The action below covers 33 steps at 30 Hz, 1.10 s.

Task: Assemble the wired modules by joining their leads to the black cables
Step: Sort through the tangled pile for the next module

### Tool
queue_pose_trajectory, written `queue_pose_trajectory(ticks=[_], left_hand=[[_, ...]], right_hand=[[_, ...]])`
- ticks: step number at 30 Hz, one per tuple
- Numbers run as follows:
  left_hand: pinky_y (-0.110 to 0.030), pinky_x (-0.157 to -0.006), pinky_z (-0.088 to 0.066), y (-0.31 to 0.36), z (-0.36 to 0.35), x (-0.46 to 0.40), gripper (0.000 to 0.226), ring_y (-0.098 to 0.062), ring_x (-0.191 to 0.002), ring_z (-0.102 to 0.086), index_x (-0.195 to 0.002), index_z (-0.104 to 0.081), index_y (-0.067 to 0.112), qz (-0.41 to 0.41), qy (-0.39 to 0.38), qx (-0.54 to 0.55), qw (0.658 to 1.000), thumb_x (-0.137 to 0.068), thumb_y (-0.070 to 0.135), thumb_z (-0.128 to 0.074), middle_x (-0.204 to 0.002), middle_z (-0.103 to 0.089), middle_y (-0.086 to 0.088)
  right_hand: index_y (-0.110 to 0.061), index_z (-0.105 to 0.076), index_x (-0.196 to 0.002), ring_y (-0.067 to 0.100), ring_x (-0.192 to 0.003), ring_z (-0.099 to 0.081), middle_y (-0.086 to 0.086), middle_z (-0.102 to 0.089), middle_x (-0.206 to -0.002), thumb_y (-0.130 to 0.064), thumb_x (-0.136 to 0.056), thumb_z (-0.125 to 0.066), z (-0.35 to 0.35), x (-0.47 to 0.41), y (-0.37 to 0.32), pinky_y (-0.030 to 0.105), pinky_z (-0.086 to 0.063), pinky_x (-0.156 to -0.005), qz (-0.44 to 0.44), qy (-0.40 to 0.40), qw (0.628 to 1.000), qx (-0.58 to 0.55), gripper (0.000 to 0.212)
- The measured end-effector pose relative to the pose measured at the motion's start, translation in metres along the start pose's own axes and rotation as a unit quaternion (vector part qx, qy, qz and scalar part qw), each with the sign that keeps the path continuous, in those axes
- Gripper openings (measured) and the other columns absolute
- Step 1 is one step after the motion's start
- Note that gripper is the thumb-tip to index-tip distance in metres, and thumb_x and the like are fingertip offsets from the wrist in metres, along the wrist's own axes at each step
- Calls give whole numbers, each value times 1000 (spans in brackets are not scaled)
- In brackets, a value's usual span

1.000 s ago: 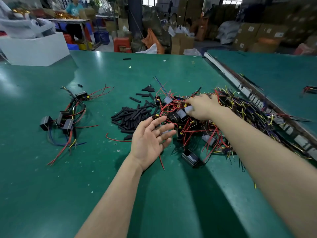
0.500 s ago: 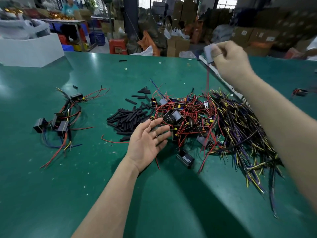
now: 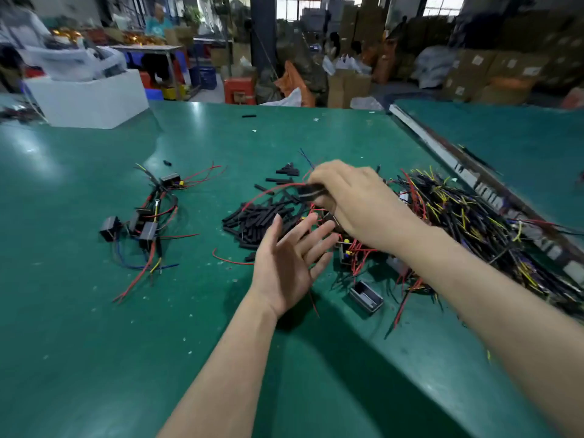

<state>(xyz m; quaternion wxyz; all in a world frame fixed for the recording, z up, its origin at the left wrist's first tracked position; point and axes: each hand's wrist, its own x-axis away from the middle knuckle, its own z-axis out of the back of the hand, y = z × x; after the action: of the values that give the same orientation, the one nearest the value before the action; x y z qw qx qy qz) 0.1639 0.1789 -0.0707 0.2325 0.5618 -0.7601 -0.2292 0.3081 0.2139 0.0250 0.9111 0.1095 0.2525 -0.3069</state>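
Right hand [image 3: 354, 203] pinches a light, rigid module [image 3: 311, 191] by its body, floppy red lead [image 3: 268, 192] trailing, while left hand [image 3: 292, 257] waits flat open, empty.

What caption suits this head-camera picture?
Right hand holds a wired module above the open left hand, over a green table.

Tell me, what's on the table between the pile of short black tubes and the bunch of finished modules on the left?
In the head view, bare green table separates the black tubes from the finished modules.
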Motion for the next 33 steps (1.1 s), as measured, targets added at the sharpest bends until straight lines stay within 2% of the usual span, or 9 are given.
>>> queue_pose_trajectory(ticks=[6,9,12,15,17,21,24,29,33], left_hand=[[-26,-69,-52,2,5,-7,29,-15,-80,-67,-90,-70,23,-61,47,61,995,-80,45,-53,-89,-72,-1],[-21,-61,-53,1,4,-8,28,-10,-73,-66,-101,-71,24,-87,48,79,992,-81,34,-54,-91,-70,4],[-17,-60,-54,2,4,-5,21,-9,-67,-65,-94,-74,29,-114,29,52,992,-79,26,-61,-97,-71,0],[-18,-59,-54,4,4,-4,25,-12,-71,-63,-91,-75,29,-122,12,48,991,-72,16,-68,-109,-66,-6],[-17,-56,-51,2,4,-6,28,-11,-70,-61,-96,-73,28,-131,13,29,991,-73,12,-67,-112,-64,-4],[-16,-54,-49,1,5,-8,39,-8,-71,-63,-111,-59,20,-163,13,-8,987,-75,5,-64,-108,-69,3],[-16,-54,-51,1,5,-8,40,-10,-78,-67,-113,-57,15,-168,0,-10,986,-75,2,-63,-113,-69,2],[-16,-56,-50,1,4,-7,43,-10,-82,-66,-113,-60,14,-175,9,-30,984,-72,-1,-64,-115,-68,-1],[-14,-55,-47,1,3,-7,45,-3,-75,-64,-119,-58,10,-178,22,-65,982,-77,-5,-62,-112,-69,2]], right_hand=[[-9,-65,-120,32,-120,-52,13,-55,-127,14,-78,-59,-49,21,-25,53,-44,-94,-118,27,984,-131,49],[-13,-66,-119,26,-124,-48,14,-50,-130,12,-88,-56,-59,27,-31,37,-38,-107,-137,92,960,-225,42],[-23,-52,-128,9,-120,-49,-5,-47,-131,0,-95,-52,-62,34,-37,16,-42,-96,-195,140,902,-358,40],[-34,-53,-116,6,-106,-59,-7,-59,-118,-14,-99,-49,-63,37,-36,27,-51,-91,-287,156,823,-465,27],[-37,-60,-107,10,-103,-63,-7,-66,-110,-26,-100,-46,-64,41,-34,38,-52,-91,-335,147,805,-468,18],[-28,-63,-104,8,-83,-66,-7,-68,-93,-36,-99,-48,-68,43,-33,23,-51,-72,-369,135,760,-518,18],[-28,-63,-97,1,-69,-64,-12,-67,-78,-29,-99,-50,-70,43,-34,15,-48,-63,-369,124,766,-511,14],[-32,-63,-94,7,-75,-61,-9,-66,-80,-23,-99,-51,-70,44,-33,32,-51,-74,-373,127,799,-454,16],[-33,-60,-93,-5,-61,-50,-10,-60,-71,-24,-100,-49,-69,45,-35,13,-40,-62,-363,143,825,-408,16]])
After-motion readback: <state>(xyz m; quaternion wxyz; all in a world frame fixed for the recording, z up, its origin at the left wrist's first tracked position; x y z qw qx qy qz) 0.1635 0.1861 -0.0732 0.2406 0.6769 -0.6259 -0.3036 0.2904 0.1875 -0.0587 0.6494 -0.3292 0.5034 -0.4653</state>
